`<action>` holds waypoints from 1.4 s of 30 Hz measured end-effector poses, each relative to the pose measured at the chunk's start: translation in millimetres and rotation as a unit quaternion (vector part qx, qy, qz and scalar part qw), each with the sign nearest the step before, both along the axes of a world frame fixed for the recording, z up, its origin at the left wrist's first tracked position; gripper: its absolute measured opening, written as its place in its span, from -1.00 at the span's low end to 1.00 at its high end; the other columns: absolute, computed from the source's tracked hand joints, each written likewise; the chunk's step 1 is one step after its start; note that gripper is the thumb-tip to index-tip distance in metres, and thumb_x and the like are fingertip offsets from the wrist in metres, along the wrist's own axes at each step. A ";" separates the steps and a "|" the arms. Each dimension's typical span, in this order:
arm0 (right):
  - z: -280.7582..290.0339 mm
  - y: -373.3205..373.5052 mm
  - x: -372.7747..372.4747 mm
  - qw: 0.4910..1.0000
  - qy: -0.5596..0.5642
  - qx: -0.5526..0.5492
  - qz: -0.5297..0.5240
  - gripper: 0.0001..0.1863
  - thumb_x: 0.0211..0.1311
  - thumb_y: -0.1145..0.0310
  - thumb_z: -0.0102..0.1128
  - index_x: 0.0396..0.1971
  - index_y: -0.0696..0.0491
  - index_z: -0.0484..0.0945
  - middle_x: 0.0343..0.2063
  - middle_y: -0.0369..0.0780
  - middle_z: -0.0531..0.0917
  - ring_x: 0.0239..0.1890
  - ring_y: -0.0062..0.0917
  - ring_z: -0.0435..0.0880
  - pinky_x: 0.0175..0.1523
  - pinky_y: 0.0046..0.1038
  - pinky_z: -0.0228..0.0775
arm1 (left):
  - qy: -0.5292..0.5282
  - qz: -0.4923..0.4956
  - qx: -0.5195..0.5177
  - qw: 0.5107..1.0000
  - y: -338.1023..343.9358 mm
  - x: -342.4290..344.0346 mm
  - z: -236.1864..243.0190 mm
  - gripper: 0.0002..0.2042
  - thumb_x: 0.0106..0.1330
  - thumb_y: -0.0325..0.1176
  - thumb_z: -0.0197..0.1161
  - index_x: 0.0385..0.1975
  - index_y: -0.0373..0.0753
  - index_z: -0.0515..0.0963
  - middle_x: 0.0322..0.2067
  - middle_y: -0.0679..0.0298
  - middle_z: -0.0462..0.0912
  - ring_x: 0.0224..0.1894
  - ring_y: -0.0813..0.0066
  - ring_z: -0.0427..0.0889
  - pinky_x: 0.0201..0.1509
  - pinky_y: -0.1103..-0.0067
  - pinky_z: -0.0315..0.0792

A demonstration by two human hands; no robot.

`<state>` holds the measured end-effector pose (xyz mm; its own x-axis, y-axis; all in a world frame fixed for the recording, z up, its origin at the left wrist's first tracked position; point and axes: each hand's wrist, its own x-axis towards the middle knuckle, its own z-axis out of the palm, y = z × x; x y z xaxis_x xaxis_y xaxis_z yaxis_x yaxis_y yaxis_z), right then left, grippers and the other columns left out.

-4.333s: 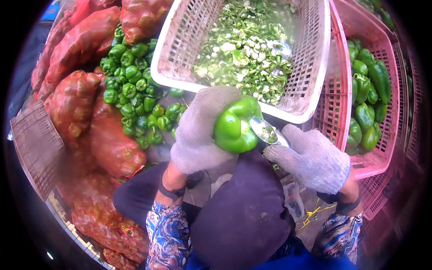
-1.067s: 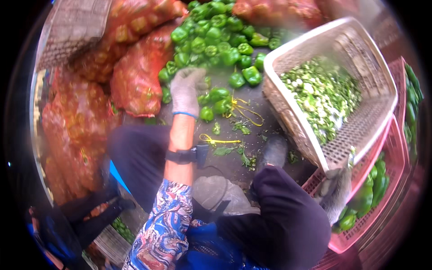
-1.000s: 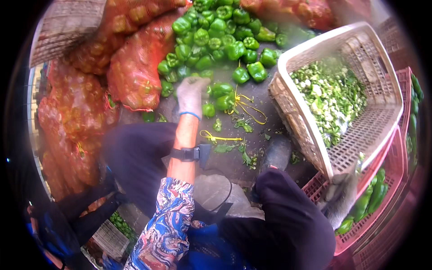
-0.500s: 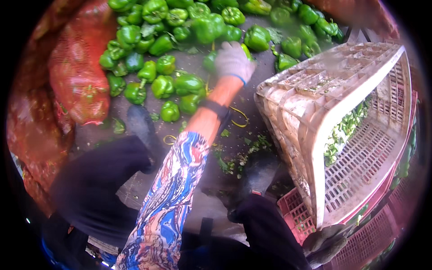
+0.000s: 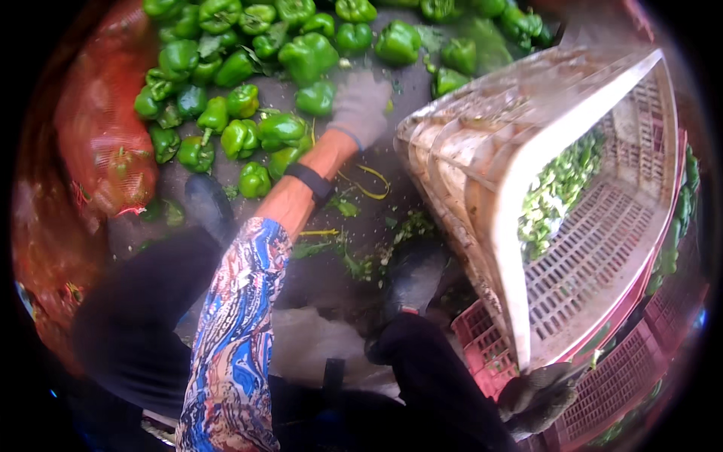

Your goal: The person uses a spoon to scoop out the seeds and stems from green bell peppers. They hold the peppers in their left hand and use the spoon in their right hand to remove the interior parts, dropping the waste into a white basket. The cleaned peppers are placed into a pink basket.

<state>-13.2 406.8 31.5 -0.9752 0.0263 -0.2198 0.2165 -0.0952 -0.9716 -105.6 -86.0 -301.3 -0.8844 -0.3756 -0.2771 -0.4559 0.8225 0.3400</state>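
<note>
My left hand, in a grey glove, is stretched far forward over the dark ground among a heap of green bell peppers. It lies palm down beside one pepper, and I see nothing in it. My right hand, in a dirty grey glove, hangs low at the right by the rim of a pink crate; its fingers are curled and blurred. A white plastic basket stands tilted on the pink crate, with cut green pepper pieces inside it.
Red mesh sacks of produce line the left side. Pepper scraps and yellow ties litter the ground by my dark boots. More whole peppers show in the pink crate at the far right.
The view has swung from the basket to the pepper heap. My left hand let go of the pepper it held and reached out over the heap. My right hand dropped to the crate's rim.
</note>
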 end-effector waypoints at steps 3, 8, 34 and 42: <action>-2.8 -125.9 -10.4 0.988 -0.049 0.102 -0.108 -0.60 0.56 0.04 -0.03 -0.07 0.14 0.45 -0.75 -0.30 0.38 -0.92 -0.61 0.21 -0.92 -0.57 -0.06 | -0.005 0.067 0.047 0.997 -3.0 19.3 25.2 -0.68 0.07 -0.32 0.35 -0.14 -0.17 0.60 -0.06 -0.01 0.53 0.04 -0.02 0.58 0.10 0.25 0.51; 30.0 -152.4 -15.1 0.967 -0.146 0.198 0.066 -0.61 0.46 0.02 0.06 -0.41 0.06 0.47 -0.82 -0.29 0.35 -0.90 -0.56 0.27 -0.86 -0.54 0.05 | 0.256 0.139 0.146 0.945 -18.1 85.5 170.0 -0.47 -0.17 -0.37 0.55 -0.09 -0.20 0.58 -0.08 0.07 0.57 0.05 0.03 0.60 0.14 0.38 0.52; 91.8 -203.1 -108.7 0.612 -0.083 0.526 0.585 -0.56 0.33 -0.04 0.26 -0.23 0.11 0.58 -0.54 -0.02 0.67 -0.38 -0.07 0.73 -0.25 -0.12 0.52 | 0.302 -0.331 0.126 0.885 94.9 68.1 336.6 -0.46 -0.11 -0.49 0.42 0.01 -0.15 0.61 -0.04 0.12 0.64 -0.01 0.03 0.66 0.03 0.28 0.59; 48.7 -187.4 -126.2 0.736 -0.148 0.278 0.600 -0.70 0.37 0.15 0.22 -0.18 0.11 0.65 -0.52 -0.25 0.64 -0.44 -0.57 0.65 -0.27 -0.38 0.49 | 0.347 -0.283 0.176 0.877 83.8 69.3 319.2 -0.50 -0.11 -0.47 0.42 -0.02 -0.13 0.64 -0.05 0.14 0.68 0.01 0.03 0.67 0.09 0.23 0.57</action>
